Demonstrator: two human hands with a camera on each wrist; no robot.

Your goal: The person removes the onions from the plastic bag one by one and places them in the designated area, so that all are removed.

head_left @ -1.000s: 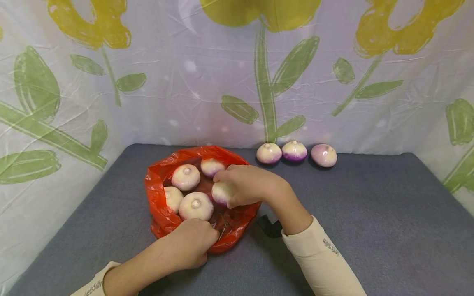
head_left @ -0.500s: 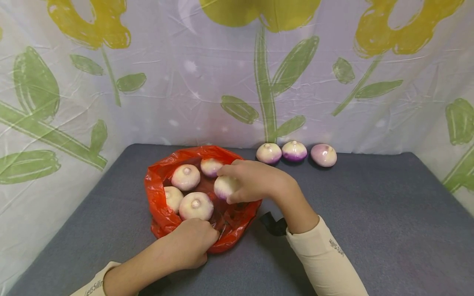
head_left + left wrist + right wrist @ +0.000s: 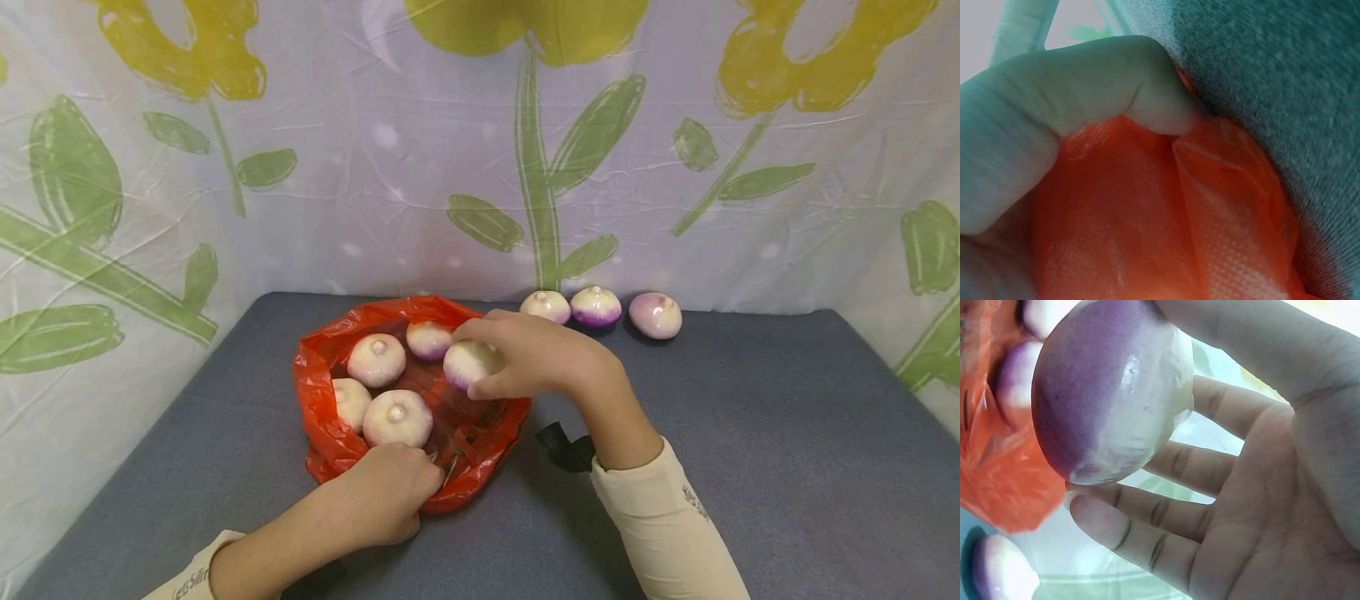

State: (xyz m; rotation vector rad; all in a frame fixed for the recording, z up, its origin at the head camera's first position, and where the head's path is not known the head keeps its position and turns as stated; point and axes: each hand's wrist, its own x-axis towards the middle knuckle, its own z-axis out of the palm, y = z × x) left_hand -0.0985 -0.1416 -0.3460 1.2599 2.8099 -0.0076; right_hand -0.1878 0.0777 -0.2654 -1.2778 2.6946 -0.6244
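Note:
My right hand [image 3: 528, 354] holds a glossy purple-and-white onion [image 3: 467, 365] between thumb and fingers, over the right side of an open red plastic bag [image 3: 318, 417]. In the right wrist view the held onion [image 3: 1110, 394] shows a purple half and a cream half, with the palm well apart from it. My left hand [image 3: 390, 492] grips the bag's near rim; the left wrist view shows the thumb bent over the red plastic [image 3: 1129, 200]. Several onions, among them a front one [image 3: 397, 418] and a back one [image 3: 429, 340], sit inside the bag, cream ends mostly up.
Along the back edge of the grey table [image 3: 750, 433] stand three more onions: a left one [image 3: 546, 307], a middle one [image 3: 596, 307] and a right one [image 3: 656, 315]. A flower-printed cloth [image 3: 375, 167] hangs behind. A black strap-like piece [image 3: 562, 448] shows beside my right wrist.
My right hand has lifted the onion up and moved it rightward, away from the others in the bag; it now partly covers the left onion at the back. My left hand stays put.

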